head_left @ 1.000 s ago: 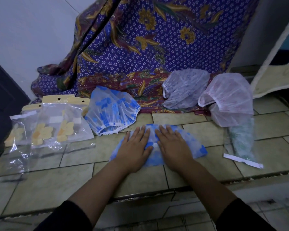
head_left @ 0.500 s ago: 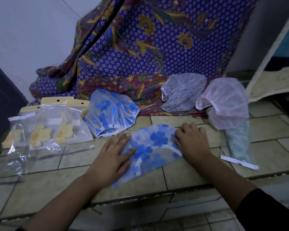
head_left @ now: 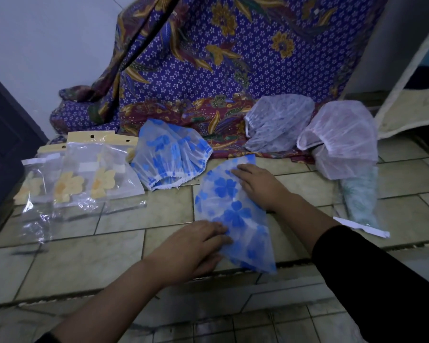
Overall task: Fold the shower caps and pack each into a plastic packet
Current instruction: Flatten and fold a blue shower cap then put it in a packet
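Head view showed you pressing a folded blue-flowered shower cap (head_left: 233,211) flat on the tiled floor (head_left: 84,256), a little toward 3 o'clock of the frame's middle, lying as a long wedge that ran from 12 down to 5 o'clock. Your left grip (head_left: 196,248) was released, fingers straight and resting on the cap's near edge at 7 o'clock. Your right grip (head_left: 260,184) was released too, palm down on the cap's far end at 1 o'clock. Neither one clasped the plastic. A second blue-flowered cap (head_left: 169,157) sat unfolded just beside the folded one at 11 o'clock, its frilled rim facing you. Further toward 9 o'clock lay clear plastic packets (head_left: 84,177) with yellow flowers and yellow header cards, overlapping one another. At 1 o'clock a white cap (head_left: 278,125) rested on the hem of a purple batik cloth (head_left: 233,70), which hung behind everything. At 2 o'clock a pale pink cap (head_left: 339,142) was heaped up, and beside it at 3 o'clock lay a packet (head_left: 362,201) holding something greenish, its white strip toward you.
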